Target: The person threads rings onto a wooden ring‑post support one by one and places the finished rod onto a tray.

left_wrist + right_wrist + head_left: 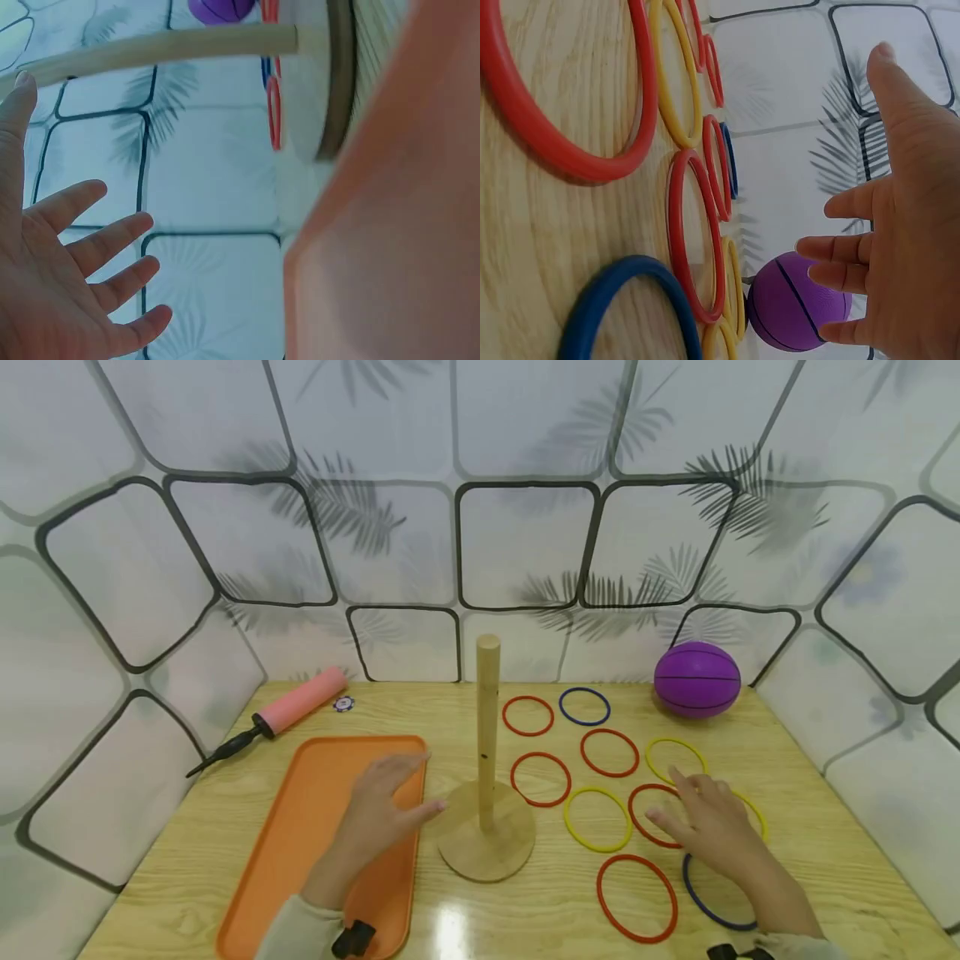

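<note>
A wooden peg stand (486, 847) with an upright post (487, 718) stands mid-table. Several red, yellow and blue rings lie flat to its right, among them a red ring (637, 896) near the front and a yellow ring (597, 818). My left hand (390, 797) hovers with spread fingers over the right edge of the orange tray (300, 843), holding nothing. My right hand (693, 810) hovers flat over a red ring (654, 814) and a yellow one, fingers straight and empty. The left wrist view shows the spread left hand (67, 277) beside the post (165, 49). The right wrist view shows the right hand (900, 225) above the rings (694, 225).
A purple ball (697, 679) sits at the back right by the wall. A pink hand pump (288, 714) and a small chip (343, 703) lie at the back left. Patterned white walls enclose the table on three sides.
</note>
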Action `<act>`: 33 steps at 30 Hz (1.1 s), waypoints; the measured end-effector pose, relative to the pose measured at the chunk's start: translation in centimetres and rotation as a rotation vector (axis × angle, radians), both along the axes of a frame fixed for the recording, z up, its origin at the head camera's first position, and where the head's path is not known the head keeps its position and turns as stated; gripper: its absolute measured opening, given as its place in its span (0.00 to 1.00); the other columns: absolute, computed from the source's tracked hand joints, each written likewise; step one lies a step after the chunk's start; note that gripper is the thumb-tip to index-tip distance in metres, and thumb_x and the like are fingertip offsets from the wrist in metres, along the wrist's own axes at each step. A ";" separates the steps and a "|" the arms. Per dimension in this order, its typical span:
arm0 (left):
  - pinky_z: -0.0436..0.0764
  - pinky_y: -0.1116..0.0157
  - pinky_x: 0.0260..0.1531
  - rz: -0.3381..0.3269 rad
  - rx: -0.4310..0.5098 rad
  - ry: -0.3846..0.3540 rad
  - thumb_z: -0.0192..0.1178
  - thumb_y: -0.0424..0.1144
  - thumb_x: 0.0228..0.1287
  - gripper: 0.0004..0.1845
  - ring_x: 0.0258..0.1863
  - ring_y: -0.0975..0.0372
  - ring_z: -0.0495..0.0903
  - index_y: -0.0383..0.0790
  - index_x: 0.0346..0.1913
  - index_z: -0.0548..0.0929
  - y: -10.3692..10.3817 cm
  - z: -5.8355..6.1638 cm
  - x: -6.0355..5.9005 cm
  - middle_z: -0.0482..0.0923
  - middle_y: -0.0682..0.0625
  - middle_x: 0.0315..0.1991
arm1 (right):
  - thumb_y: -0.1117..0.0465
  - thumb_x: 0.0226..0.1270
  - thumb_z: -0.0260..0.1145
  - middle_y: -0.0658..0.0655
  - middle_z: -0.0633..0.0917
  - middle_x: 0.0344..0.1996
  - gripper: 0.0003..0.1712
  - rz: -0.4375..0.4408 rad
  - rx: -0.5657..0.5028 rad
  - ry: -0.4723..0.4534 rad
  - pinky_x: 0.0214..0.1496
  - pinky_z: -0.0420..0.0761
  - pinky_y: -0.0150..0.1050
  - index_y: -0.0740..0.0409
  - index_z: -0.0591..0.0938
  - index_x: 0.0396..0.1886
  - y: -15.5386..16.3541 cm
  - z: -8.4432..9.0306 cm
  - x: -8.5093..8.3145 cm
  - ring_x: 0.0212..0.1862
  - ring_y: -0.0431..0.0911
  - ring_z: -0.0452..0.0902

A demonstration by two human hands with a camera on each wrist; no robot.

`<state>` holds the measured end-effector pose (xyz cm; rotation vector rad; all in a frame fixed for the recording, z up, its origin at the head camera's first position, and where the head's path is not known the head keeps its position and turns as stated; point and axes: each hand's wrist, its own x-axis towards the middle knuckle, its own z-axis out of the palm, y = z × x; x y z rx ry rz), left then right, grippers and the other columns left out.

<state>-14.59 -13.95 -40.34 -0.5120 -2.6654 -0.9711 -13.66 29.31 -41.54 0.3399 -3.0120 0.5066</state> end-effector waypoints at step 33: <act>0.80 0.65 0.39 -0.164 0.597 -0.495 0.67 0.40 0.57 0.18 0.40 0.60 0.81 0.34 0.49 0.85 6.1 -2.3 -1.8 0.84 0.44 0.42 | 0.24 0.46 0.63 0.51 0.69 0.34 0.60 0.210 0.091 -0.079 0.33 0.61 0.36 0.59 0.64 0.70 -3.7 -3.4 -3.1 0.31 0.41 0.58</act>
